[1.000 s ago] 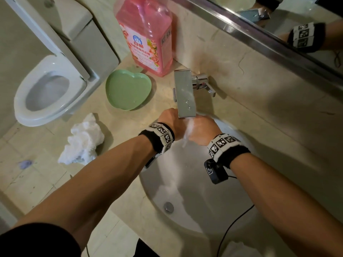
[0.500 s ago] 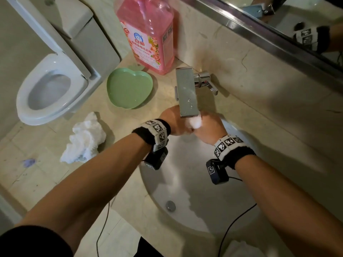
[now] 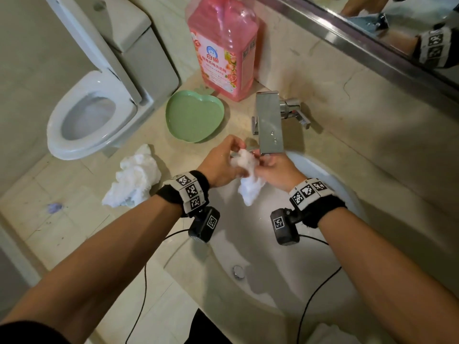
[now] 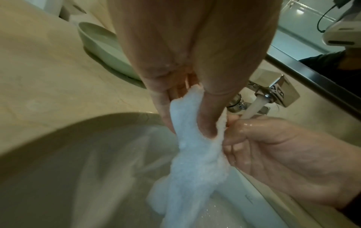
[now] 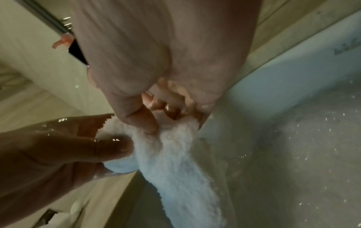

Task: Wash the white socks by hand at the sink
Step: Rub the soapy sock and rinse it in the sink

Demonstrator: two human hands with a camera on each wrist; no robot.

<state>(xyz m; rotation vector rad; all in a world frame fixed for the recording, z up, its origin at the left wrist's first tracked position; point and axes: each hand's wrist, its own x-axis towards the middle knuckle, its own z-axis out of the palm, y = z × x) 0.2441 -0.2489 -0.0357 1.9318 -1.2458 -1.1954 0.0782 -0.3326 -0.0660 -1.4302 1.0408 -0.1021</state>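
Note:
A wet white fluffy sock point(image 3: 249, 175) hangs over the back of the sink point(image 3: 347, 202), just below the steel tap point(image 3: 269, 122). My left hand point(image 3: 221, 162) pinches its upper edge between thumb and fingers, and my right hand point(image 3: 273, 167) grips the same top part from the other side. In the left wrist view the sock point(image 4: 195, 162) dangles down from both hands, and water point(image 4: 254, 106) runs from the tap onto my right hand point(image 4: 283, 154). The right wrist view shows the sock point(image 5: 175, 162) held by the fingers of both hands. Another white sock point(image 3: 135, 177) lies crumpled on the counter at the left.
A green heart-shaped dish point(image 3: 195, 115) and a large pink detergent bottle point(image 3: 223, 45) stand on the counter behind my left hand. A toilet point(image 3: 92, 112) is at the far left. A mirror point(image 3: 397, 28) runs along the wall. The drain point(image 3: 239, 271) is in the basin's bottom.
My hands were pressed together around the sock under the tap. They have since drawn slightly back and apart, and the sock has unfolded and now hangs down between them.

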